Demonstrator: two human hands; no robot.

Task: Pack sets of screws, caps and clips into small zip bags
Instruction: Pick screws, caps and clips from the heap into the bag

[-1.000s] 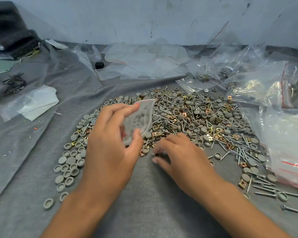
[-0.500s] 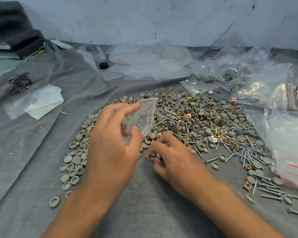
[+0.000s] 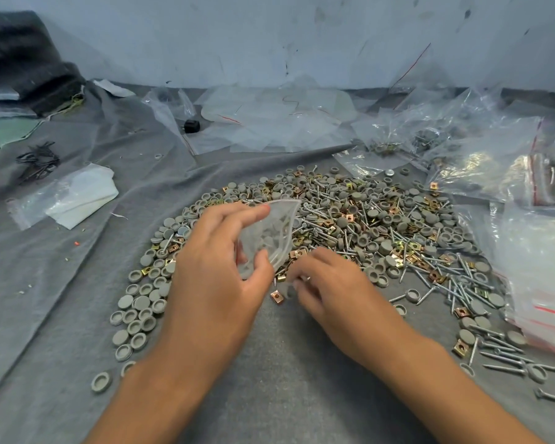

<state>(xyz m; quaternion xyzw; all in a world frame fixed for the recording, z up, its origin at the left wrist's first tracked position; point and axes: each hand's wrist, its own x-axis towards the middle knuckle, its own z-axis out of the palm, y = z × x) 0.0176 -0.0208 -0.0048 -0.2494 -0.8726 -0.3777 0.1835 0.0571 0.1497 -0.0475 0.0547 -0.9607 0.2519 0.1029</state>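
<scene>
A wide heap of grey caps (image 3: 375,238), silver screws (image 3: 455,283) and brass clips (image 3: 414,245) covers the grey cloth. My left hand (image 3: 215,270) holds a small clear zip bag (image 3: 269,238) between thumb and fingers, just above the heap's near edge. Right beside it, my right hand (image 3: 327,290) lies low on the cloth with fingers curled, pinching something small and metallic at its fingertips. A copper clip (image 3: 276,297) lies loose between the two hands.
Rows of grey caps (image 3: 138,309) spread left of my left hand. Large clear bags (image 3: 539,277) sit at the right, more plastic bags (image 3: 269,123) at the back. A white sheet in a bag (image 3: 74,197) lies at the left. Loose screws (image 3: 500,357) reach the right front.
My right hand has drawn back from the heap's edge towards the bag's mouth, fingers more curled. My left hand keeps holding the bag in much the same place.
</scene>
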